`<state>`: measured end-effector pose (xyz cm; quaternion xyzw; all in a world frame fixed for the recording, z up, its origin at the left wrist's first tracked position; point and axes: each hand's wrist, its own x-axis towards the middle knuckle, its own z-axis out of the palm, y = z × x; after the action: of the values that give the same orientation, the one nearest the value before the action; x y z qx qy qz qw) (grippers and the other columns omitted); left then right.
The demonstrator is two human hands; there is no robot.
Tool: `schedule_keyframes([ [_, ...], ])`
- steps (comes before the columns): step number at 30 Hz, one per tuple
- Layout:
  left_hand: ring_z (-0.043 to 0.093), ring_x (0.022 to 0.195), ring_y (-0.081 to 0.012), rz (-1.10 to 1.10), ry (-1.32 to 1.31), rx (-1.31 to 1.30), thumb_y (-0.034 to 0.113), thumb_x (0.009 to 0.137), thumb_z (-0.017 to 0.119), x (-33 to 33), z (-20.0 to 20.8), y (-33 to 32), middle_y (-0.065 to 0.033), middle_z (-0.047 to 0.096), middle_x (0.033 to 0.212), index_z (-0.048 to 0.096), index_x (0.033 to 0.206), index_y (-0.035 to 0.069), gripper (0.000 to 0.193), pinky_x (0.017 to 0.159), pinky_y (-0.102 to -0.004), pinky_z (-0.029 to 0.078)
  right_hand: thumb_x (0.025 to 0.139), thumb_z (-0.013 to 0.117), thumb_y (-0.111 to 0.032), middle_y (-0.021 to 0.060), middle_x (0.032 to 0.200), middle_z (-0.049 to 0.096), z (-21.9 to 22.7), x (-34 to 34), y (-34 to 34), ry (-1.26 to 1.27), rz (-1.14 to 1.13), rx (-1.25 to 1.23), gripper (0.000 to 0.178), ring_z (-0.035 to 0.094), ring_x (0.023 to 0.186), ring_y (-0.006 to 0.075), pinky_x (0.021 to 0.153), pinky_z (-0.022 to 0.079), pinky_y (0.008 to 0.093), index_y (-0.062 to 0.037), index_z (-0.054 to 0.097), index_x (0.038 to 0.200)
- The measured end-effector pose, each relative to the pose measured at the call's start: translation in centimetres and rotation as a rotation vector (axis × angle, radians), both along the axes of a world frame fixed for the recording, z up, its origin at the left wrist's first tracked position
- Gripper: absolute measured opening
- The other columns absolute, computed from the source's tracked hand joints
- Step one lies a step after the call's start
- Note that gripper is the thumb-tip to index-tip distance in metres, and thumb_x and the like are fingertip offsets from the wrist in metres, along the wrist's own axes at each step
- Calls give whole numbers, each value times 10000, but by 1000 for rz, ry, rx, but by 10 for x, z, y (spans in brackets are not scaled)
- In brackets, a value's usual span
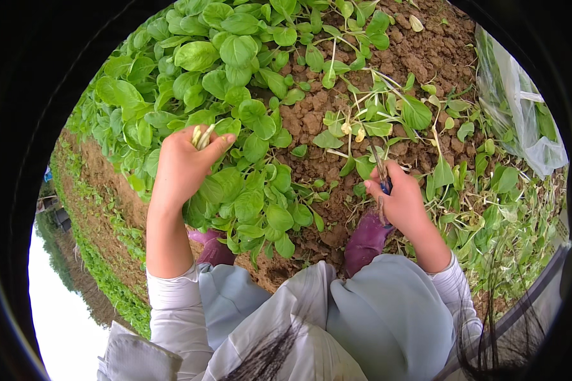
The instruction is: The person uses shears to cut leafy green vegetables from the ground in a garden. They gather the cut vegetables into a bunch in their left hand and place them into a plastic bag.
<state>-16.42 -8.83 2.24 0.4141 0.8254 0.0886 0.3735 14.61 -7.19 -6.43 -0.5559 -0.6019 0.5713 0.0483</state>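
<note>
My left hand (190,159) is closed around a bunch of leafy greens (251,197). Its pale cut stem ends stick up past my thumb, and broad green leaves hang down below the fist. On the right, my right hand (400,197) grips a blue-handled cutting tool (386,184) with a narrow dark metal blade pointing away from me. My fingers cover much of the handle, so its exact kind is unclear. Just beyond the blade, trimmed leaves and pale stalks (388,114) lie on the brown soil.
Dense growing greens (197,70) fill the far left. Clumpy soil (426,44) lies bare at the far right, beside a clear plastic bag (521,95) with green contents. Loose leaves (489,222) litter the right side. My purple boots (365,241) stand between the plants.
</note>
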Motion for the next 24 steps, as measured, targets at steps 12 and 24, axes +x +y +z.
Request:
schedule_keyframes([
  [12, 591, 689, -335, -661, 466, -313, 155, 709, 589, -5, -101, -39, -163, 599, 733, 577, 737, 26, 133, 623, -414, 487, 778, 619, -227, 117, 704, 593, 5, -12, 3, -2, 118, 28, 247, 563, 616, 294, 550, 433, 360, -54, 515, 920],
  [24, 562, 710, -374, -538, 342, -279, 168, 721, 616, -11, -65, -54, -204, 585, 734, 589, 767, 0, 176, 652, -425, 461, 776, 625, -271, 124, 727, 593, 5, -13, 0, -1, 191, 41, 303, 573, 661, 306, 592, 445, 366, -43, 509, 938],
])
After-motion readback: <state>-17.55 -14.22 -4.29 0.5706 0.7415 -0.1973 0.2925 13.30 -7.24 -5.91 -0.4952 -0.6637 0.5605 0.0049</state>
